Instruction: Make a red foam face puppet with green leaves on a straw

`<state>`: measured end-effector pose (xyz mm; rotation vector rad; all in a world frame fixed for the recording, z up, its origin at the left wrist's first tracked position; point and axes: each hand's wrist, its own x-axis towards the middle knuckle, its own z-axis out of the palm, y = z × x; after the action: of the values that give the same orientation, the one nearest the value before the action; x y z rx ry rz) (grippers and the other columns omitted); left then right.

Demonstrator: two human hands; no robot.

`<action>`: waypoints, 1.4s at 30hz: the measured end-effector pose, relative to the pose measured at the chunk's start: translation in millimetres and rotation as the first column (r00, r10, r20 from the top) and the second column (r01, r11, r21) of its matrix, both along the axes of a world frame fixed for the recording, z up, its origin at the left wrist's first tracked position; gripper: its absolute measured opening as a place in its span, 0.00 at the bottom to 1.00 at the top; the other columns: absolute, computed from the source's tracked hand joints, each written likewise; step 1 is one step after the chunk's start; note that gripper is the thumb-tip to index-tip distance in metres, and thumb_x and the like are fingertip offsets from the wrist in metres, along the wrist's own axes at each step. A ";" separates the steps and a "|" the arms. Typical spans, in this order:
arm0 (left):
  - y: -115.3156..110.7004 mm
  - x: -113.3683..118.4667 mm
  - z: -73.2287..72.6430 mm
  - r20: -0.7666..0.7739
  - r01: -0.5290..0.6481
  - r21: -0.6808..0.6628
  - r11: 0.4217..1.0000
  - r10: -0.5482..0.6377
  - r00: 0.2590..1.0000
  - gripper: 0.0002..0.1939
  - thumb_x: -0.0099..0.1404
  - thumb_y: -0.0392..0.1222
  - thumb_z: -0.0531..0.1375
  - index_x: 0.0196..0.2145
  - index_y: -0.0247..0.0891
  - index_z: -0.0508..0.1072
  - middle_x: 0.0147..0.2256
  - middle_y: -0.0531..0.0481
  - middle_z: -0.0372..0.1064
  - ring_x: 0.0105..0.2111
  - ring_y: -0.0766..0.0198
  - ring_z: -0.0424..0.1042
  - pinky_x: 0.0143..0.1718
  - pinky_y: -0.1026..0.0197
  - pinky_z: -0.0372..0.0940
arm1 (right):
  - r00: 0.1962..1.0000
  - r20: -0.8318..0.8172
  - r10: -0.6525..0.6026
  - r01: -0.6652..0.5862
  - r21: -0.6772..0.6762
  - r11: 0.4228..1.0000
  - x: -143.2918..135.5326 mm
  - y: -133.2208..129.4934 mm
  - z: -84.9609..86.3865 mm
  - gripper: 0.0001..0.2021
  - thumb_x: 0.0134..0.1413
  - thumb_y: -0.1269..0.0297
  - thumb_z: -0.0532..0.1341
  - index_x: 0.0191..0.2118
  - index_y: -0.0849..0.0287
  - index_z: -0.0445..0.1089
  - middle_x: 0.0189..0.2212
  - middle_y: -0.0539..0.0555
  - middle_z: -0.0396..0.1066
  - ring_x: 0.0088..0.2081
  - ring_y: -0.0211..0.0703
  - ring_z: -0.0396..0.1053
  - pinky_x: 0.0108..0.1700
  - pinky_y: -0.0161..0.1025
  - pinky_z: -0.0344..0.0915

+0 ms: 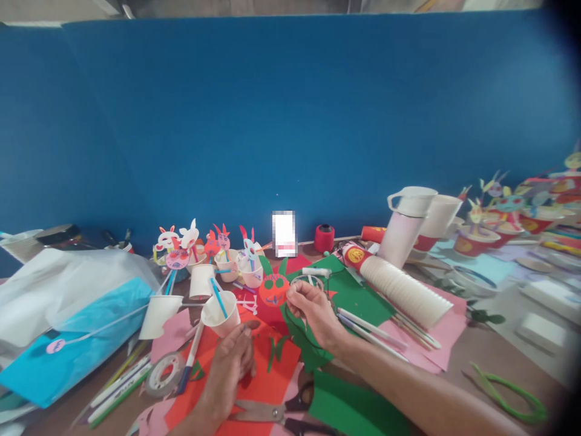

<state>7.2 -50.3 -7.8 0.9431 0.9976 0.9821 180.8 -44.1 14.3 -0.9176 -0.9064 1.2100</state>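
Between the thumb and fingers of my right hand [313, 312] is the edge of a round orange paper face [275, 298] with green ears, green eyes and a drawn mouth. My left hand [232, 357] hovers over orange paper [290, 350], its fingers curled together near a white paper cup [221, 312] that holds a blue straw [218, 298]. Whether anything is between those fingers is too small to tell. Below the hands lie scissors [275, 413] with black handles, beside green paper [354, 406].
Cups with paper animal faces [226, 264] stand behind on the left. A clear tape roll [165, 373] and markers [120, 387] lie left. Stacked cups [403, 290], a jug [402, 233] and green pipe cleaners [511, 396] are right. A blue partition [290, 121] rises behind.
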 end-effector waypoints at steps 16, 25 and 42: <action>4.8 -7.4 -17.3 -0.004 0.094 0.023 0.995 -0.094 0.996 0.13 0.57 0.48 0.57 0.32 0.34 0.68 0.11 0.62 0.49 0.12 0.74 0.52 0.15 0.69 0.52 | 0.999 0.032 0.009 -0.009 -0.003 1.000 -1.3 -0.6 -2.8 0.09 0.46 0.63 0.61 0.23 0.61 0.62 0.17 0.46 0.60 0.19 0.30 0.54 0.23 0.31 0.49; 3.4 -10.0 5.1 -0.020 0.068 0.049 0.996 -0.068 0.998 0.12 0.56 0.47 0.59 0.31 0.34 0.70 0.21 0.53 0.65 0.21 0.69 0.64 0.21 0.67 0.59 | 0.998 0.031 0.048 -0.047 -0.022 0.999 -4.6 -4.6 -3.2 0.10 0.45 0.62 0.61 0.22 0.61 0.61 0.17 0.45 0.60 0.20 0.30 0.55 0.23 0.31 0.49; 1.8 -6.4 8.5 -0.076 0.002 0.018 1.000 0.000 0.997 0.11 0.50 0.46 0.62 0.24 0.35 0.67 0.19 0.54 0.66 0.17 0.71 0.63 0.16 0.70 0.54 | 0.994 0.041 0.103 -0.099 -0.097 0.990 -18.7 -9.9 -18.5 0.11 0.41 0.60 0.63 0.22 0.61 0.64 0.16 0.46 0.62 0.19 0.31 0.56 0.24 0.31 0.51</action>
<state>0.8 -48.5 0.7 1.0027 1.0535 0.9616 162.1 -54.0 -4.2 -0.9885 -0.9483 1.3326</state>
